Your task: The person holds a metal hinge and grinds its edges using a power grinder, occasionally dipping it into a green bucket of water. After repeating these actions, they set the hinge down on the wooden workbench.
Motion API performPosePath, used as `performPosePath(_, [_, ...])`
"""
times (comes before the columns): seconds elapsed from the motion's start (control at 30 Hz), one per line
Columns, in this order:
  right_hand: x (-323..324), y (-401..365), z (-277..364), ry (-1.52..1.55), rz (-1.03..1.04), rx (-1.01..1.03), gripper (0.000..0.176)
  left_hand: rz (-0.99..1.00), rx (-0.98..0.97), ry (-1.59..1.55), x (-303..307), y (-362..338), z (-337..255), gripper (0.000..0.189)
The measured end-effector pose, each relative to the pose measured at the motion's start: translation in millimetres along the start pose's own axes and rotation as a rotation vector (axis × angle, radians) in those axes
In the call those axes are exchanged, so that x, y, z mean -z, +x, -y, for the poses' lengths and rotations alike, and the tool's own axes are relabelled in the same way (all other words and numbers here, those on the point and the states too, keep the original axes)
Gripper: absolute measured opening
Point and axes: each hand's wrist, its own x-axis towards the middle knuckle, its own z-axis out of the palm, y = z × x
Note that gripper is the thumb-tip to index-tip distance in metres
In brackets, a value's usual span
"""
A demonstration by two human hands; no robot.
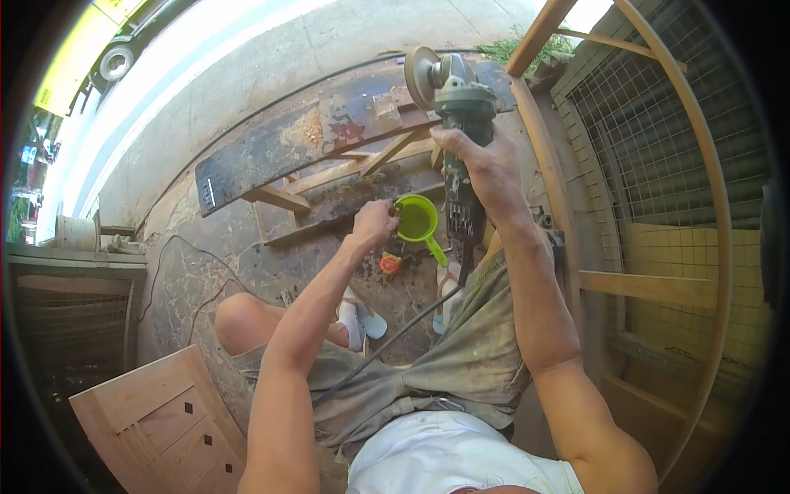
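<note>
Angle grinder (pixel 471 156) is held up at 1 o'clock, its round disc (pixel 420 78) standing at the tool's 11 o'clock end. The right hand (pixel 492 177) has its fingers wrapped around the grinder's body, the thumb lying across it, and a black cord (pixel 411 323) runs from the tool's lower end towards 7 or 8 o'clock, over the trousers (pixel 469 354). Near the middle of the view, the left hand (pixel 377 224) has its fingers curled narrow at the 9 o'clock edge of a green dipper (pixel 417 219) (whether they grip the rim or only overlap it, I cannot tell). The dipper's handle points to 5 o'clock, and a small red and yellow item (pixel 390 263) lies just off it at 7 o'clock. Beyond the hands, a dark, stained bench (pixel 271 160) stretches from 10 o'clock to 1. A wooden panel (pixel 164 420) leans in at 8 o'clock, while a wooden frame (pixel 646 286) stands at 3 o'clock, in front of wire mesh (pixel 658 123)
</note>
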Motion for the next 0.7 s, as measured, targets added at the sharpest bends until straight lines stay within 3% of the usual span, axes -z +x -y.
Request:
performPosePath(0.1, [7, -2, 1, 0.020, -0.022, 0.050, 0.041, 0.057, 0.041, 0.003, -85, 62, 12, 0.037])
performPosePath(0.17, [11, -4, 9, 0.079, -0.027, 0.020, 0.041, -0.048, 0.020, 0.037, -146, 93, 23, 0.036])
performPosePath(0.23, [12, 0, 16, 0.090, -0.057, 0.015, 0.041, 0.094, 0.048, 0.134, -194, 121, 37, 0.036])
performPosePath(0.27, [12, 2, 17, 0.092, -0.072, 0.000, 0.040, 0.059, 0.069, 0.132, -213, 118, 40, 0.035])
performPosePath(0.33, [14, 8, 19, 0.119, -0.085, -0.055, 0.039, -0.024, 0.109, 0.126, -232, 123, 36, 0.033])
performPosePath(0.63, [9, 15, 14, 0.069, -0.048, -0.171, 0.043, 0.000, 0.018, 0.239, -257, 128, 60, 0.023])
performPosePath(0.7, [-1, 19, 11, 0.034, -0.077, -0.118, 0.035, -0.066, 0.003, 0.202, -261, 128, 58, 0.022])
